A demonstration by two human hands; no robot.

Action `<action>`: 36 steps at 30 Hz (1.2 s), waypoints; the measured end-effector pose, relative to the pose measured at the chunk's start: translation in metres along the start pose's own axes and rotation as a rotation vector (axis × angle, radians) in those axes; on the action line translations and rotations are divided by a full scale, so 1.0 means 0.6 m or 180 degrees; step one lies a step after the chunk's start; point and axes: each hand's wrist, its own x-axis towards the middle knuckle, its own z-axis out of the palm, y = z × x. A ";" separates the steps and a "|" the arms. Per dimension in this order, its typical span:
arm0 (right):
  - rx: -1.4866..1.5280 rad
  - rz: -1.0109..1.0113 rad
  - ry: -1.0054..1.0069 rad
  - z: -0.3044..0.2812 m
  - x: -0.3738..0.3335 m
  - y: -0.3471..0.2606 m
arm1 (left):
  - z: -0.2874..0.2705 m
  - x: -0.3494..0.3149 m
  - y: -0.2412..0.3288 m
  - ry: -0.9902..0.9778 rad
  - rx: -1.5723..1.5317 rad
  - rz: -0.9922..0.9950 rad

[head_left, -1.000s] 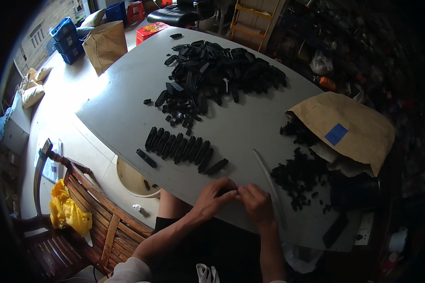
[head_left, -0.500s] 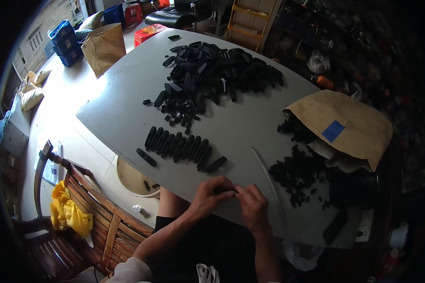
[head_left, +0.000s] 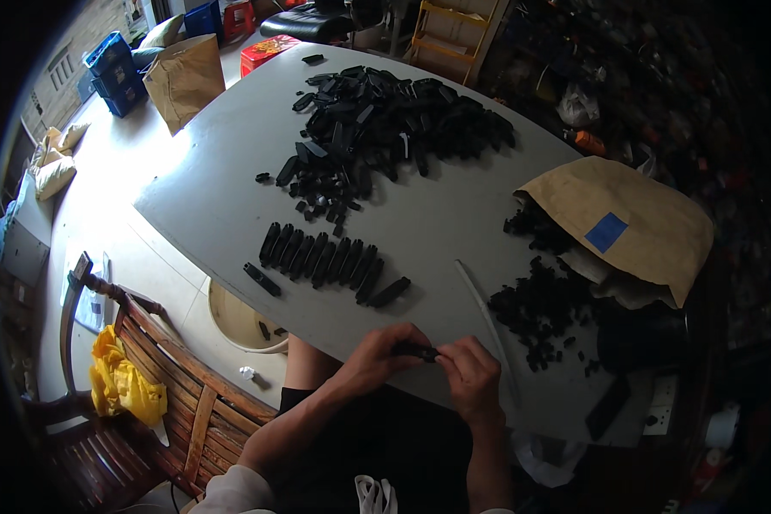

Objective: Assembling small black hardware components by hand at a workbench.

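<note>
Over the near edge of the table, my left hand (head_left: 377, 355) is closed around a narrow black plastic part (head_left: 416, 350). My right hand (head_left: 471, 373) pinches at the right end of that same part; whether a smaller piece sits in those fingertips is hidden. Just beyond my hands lies a slanted row of similar long black parts (head_left: 322, 259), with a single part (head_left: 262, 279) at its left and another (head_left: 391, 292) at its right. A heap of small black pieces (head_left: 540, 313) lies to the right of my right hand.
A big pile of black plastic parts (head_left: 377, 120) covers the far table (head_left: 206, 180). A brown paper bag (head_left: 651, 214) lies tipped at the right, spilling black pieces. A thin pale strip (head_left: 480, 308) stands nearby. Below the left edge are a tub (head_left: 223, 321) and wooden chair (head_left: 188, 385).
My right hand has shifted slightly right and down. More of the black part now shows between my hands, and the whole view has moved a little.
</note>
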 end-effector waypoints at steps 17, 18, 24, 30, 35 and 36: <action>-0.0841 -0.1104 0.0042 0.000 -0.013 0.013 | -0.002 -0.007 0.027 0.0056 0.0464 -0.0167; -0.0840 -0.1106 0.0040 0.001 -0.014 0.012 | -0.003 -0.007 0.031 0.0039 0.0624 -0.0128; 0.0179 -0.0270 0.0322 0.014 -0.029 0.000 | 0.006 -0.010 0.019 0.0174 0.0258 -0.0142; 0.1653 0.1423 -0.0167 -0.001 -0.018 -0.006 | 0.005 -0.013 0.033 0.0143 0.0730 0.0037; 0.1783 0.1359 -0.0402 -0.004 -0.015 0.000 | 0.004 -0.010 0.031 0.0078 0.0869 0.0138; 0.1781 0.1358 -0.0394 -0.005 -0.015 0.001 | 0.003 -0.010 0.028 0.0044 0.0862 0.0154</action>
